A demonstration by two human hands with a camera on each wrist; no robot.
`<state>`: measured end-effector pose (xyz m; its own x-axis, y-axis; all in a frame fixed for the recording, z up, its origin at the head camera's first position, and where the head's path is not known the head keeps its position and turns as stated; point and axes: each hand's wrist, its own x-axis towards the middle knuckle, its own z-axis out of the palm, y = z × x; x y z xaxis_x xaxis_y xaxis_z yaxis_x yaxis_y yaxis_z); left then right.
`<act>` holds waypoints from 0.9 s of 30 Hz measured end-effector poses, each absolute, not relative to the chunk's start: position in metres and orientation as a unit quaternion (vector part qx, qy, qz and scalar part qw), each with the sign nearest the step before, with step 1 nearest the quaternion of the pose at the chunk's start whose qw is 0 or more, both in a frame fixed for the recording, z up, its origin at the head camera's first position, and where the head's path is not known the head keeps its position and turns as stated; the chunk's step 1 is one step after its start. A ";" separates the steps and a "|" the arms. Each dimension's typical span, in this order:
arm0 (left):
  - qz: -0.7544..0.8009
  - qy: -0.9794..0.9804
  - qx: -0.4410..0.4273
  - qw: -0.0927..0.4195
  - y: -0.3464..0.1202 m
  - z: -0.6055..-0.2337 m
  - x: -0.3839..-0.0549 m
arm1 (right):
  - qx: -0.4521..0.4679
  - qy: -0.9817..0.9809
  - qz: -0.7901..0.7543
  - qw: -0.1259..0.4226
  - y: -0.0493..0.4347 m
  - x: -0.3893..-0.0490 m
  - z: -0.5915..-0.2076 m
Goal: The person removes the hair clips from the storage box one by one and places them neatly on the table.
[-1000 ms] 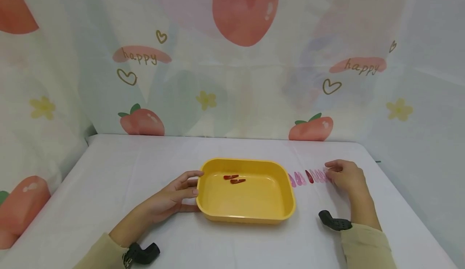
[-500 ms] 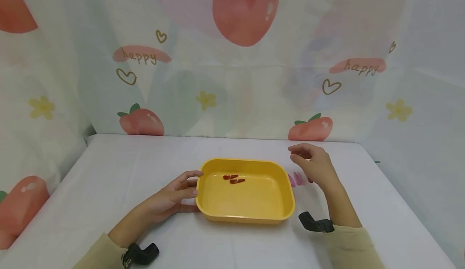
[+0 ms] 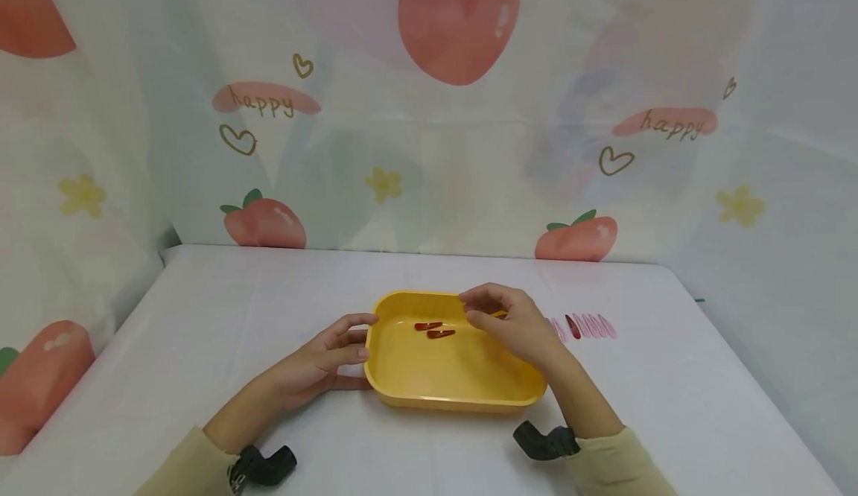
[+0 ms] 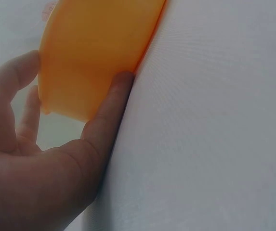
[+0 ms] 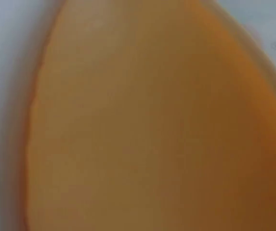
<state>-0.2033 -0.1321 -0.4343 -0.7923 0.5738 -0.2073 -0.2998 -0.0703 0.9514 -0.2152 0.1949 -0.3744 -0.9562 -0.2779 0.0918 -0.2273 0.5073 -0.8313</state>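
Observation:
My left hand [image 3: 318,362] rests against the left end of a shallow yellow tray [image 3: 456,404]. Its spread fingertips touch the rim and outer wall, and in the left wrist view one finger lies low along the tray's [image 4: 89,53] base. Two dark red snap hair clips [image 3: 440,334] lie inside toward the left. Above the tray's right half is my right hand [image 3: 519,328], fingers bent and thumb near the forefinger. I cannot tell whether it holds a clip. The right wrist view is filled by the blurred tray [image 5: 128,120], with no fingers showing.
Right of the tray lies a row of several pink hair clips [image 3: 596,325] with one dark red hair clip [image 3: 573,326] among them. My right forearm hides the row's left part. A white cloth covers the table [image 3: 268,287], and a printed curtain [image 3: 456,176] stands behind.
My right hand has moved left from the right end of the clip row, passing above the row, to over the tray. The left hand, tray and two clips inside stay in place.

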 end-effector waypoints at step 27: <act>0.726 0.605 0.122 0.304 -0.133 -0.434 -0.204 | -0.252 0.905 -0.335 0.077 0.171 -0.209 -0.406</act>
<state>-0.2037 -0.1326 -0.4336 -0.7859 0.5883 -0.1904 -0.2931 -0.0833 0.9524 -0.2093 0.1706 -0.4058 -0.8615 -0.5070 0.0288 -0.4034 0.6488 -0.6453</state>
